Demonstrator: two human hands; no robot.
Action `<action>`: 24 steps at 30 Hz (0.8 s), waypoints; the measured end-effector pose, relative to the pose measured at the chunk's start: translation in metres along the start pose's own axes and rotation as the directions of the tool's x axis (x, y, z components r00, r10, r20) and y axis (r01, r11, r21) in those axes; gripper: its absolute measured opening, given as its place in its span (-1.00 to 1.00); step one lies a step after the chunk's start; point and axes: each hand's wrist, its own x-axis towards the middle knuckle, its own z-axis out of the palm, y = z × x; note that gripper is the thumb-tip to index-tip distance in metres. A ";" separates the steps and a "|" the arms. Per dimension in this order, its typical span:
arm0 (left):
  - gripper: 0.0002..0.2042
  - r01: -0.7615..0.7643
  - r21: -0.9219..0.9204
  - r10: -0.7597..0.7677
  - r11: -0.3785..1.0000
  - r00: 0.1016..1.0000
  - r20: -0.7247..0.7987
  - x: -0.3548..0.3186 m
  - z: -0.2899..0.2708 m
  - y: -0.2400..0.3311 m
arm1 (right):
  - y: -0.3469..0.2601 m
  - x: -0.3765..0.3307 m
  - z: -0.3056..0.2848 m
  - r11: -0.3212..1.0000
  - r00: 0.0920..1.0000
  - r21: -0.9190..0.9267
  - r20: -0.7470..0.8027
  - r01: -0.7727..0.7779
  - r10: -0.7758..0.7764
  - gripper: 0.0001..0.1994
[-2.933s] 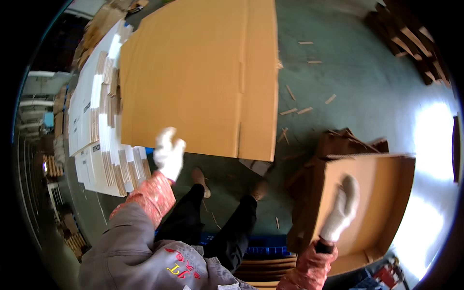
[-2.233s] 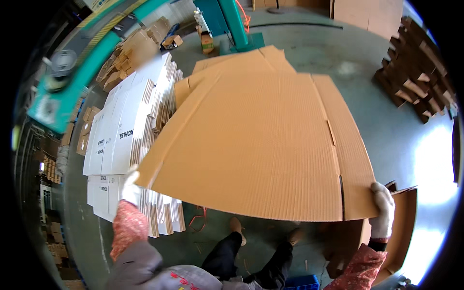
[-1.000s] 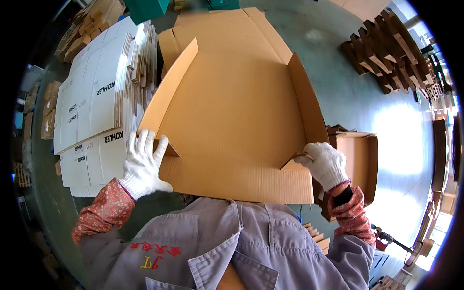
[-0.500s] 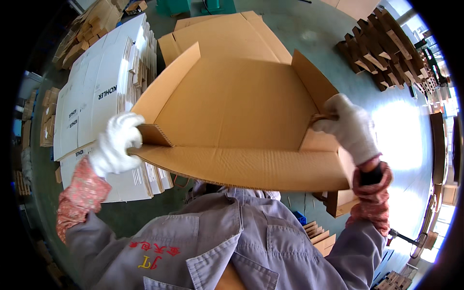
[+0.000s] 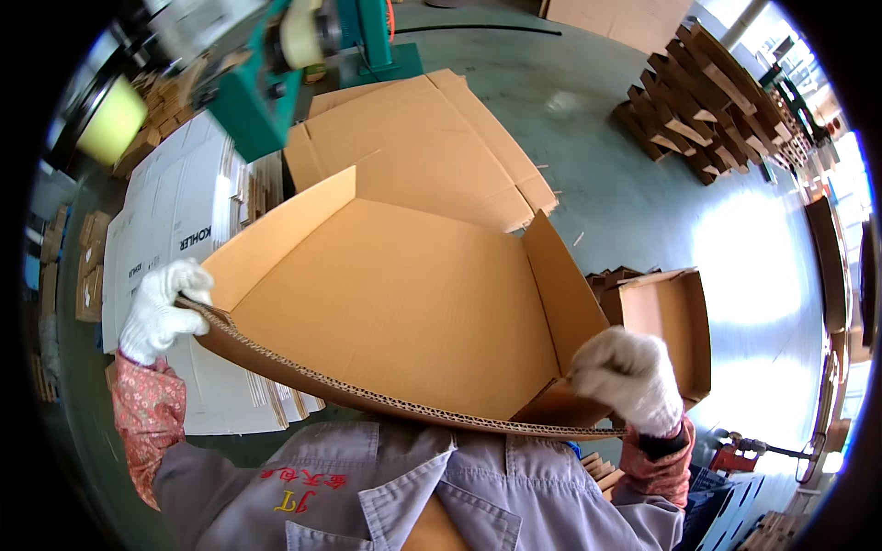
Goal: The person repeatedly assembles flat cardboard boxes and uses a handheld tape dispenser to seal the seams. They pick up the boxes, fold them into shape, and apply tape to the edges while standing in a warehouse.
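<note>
A shallow brown cardboard box [image 5: 395, 294] spans the space before my body, its side walls raised and its far side low. My left hand [image 5: 165, 310], in a white knit glove, is closed round the near left corner, fingers hooked over the edge. At the near right corner my gloved right hand [image 5: 629, 381] is closed on the folded flap. The near wall between my hands stands up, its corrugated edge bowing toward my chest. Parts of both corners are hidden by the gloves.
A green machine [image 5: 266, 110] with a yellowish roll [image 5: 112, 119] rises at the upper left. Beyond the box lie flat cardboard sheets [image 5: 413, 147]. White flattened cartons [image 5: 175, 220] are stacked at left. Another open box [image 5: 675, 321] stands at right, below stacked brown trays [image 5: 712, 106].
The near panel has gone from lying outward to standing up. Box and hands are lower in view, the right side dropping most. The green machine now shows at upper left.
</note>
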 end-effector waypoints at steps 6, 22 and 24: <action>-0.51 0.081 -0.058 -0.081 0.995 0.997 0.005 0.013 0.003 -0.023 | 0.074 0.009 -0.034 0.837 0.407 0.245 -0.913 0.489 0.030 -0.70; -0.69 -0.003 -0.058 -0.011 0.998 0.972 -0.236 0.048 0.017 -0.033 | 0.043 0.015 -0.063 0.922 0.874 0.037 -0.334 0.386 -0.353 -0.20; -0.71 -0.020 -0.029 0.012 0.999 0.965 -0.263 0.056 0.018 -0.017 | 0.015 0.025 -0.067 0.821 0.883 -0.388 -0.039 0.418 -0.468 -0.03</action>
